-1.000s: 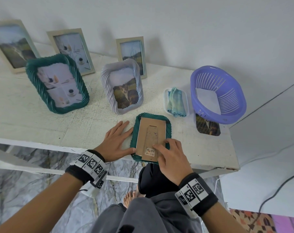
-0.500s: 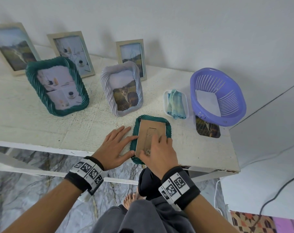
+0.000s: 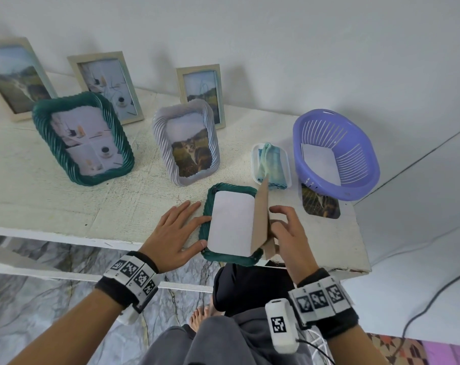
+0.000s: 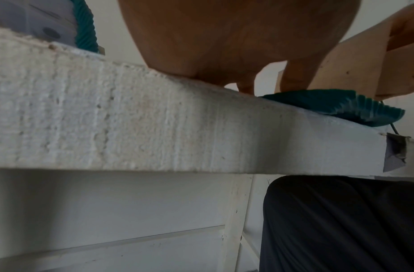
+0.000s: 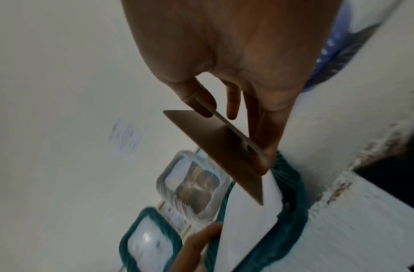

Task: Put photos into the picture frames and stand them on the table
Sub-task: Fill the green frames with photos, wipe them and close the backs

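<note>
- Cardboard backing (image 3: pixel 260 219), stiff and light, is pinched by the right hand (image 3: pixel 289 233) at its edge.
- Left hand (image 3: pixel 171 233), fingers straight, steadies the green frame (image 3: pixel 229 259) at the desk (image 3: pixel 65 206) front edge.

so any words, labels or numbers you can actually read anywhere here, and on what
No readable words, brands or numbers in any view.
Wristbands: black-and-white square marker patterns only, no letters.
Wrist camera: one more square marker, no text.
Pale printed patch on the wall: too blurred to read.
Cardboard backing in the right hand: no label visible from this side.
</note>
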